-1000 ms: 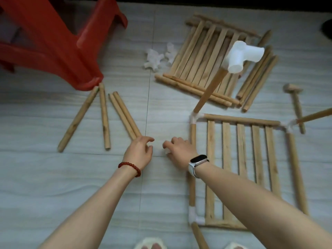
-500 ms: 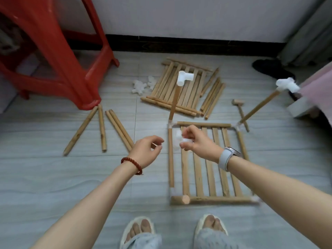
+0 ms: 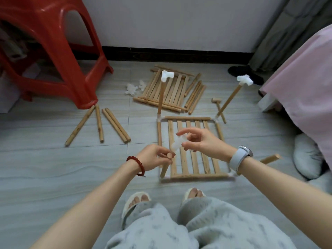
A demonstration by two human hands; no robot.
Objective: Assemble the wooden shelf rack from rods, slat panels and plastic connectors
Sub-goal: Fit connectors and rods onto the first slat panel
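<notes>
A framed slat panel [image 3: 193, 159] lies on the floor with upright rods at its corners. The far left rod [image 3: 161, 97] and far right rod [image 3: 230, 99] carry white connectors on top. My left hand [image 3: 154, 157] grips the top of the near left upright rod [image 3: 165, 169]. My right hand [image 3: 201, 141] pinches a white plastic connector [image 3: 177, 143] just above that rod's end. A fourth rod [image 3: 269, 159] leans out at the near right corner.
Several loose rods [image 3: 100, 123] lie left of the frame, below a red plastic stool [image 3: 53, 56]. A second slat panel [image 3: 167, 88], spare rods, white connectors [image 3: 133, 88] and a wooden mallet [image 3: 218, 106] lie behind. A pink-covered bed [image 3: 305, 83] stands right.
The view rose and pulled back. My right hand lifted a white connector from the floor, and my left hand closed on the near left rod's top.
</notes>
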